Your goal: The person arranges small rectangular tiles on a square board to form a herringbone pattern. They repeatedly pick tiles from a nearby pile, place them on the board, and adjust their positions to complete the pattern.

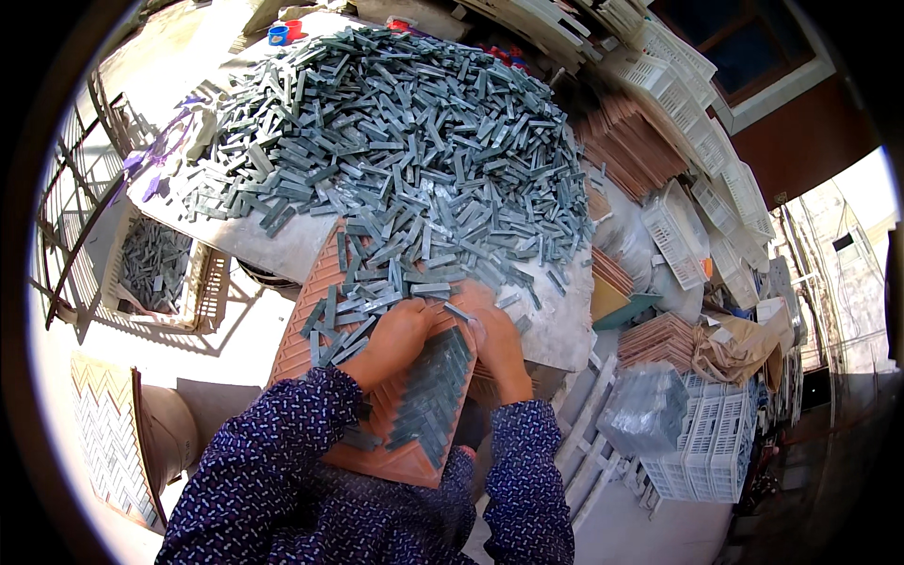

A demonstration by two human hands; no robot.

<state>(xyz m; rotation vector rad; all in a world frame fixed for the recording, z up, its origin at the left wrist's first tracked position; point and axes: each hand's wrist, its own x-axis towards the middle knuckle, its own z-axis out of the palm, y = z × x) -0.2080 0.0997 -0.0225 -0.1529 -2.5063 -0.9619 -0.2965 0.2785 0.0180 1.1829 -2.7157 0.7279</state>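
A terracotta-coloured tray with a herringbone pattern of slots lies tilted at the near edge of the table. Grey-green stone strips fill part of its right side in a herringbone. Over the tray's middle my left hand is curled beside loose strips; its fingertips are mostly hidden. At the tray's right edge my right hand has its fingers closed on one stone strip. Beyond both hands a large heap of the same strips spills onto the tray's far end.
The pale table carries the heap. A crate of strips stands at left, above a panel with pale herringbone pieces. At right are stacked terracotta trays, white plastic crates and clear plastic packs. Blue cup at the back.
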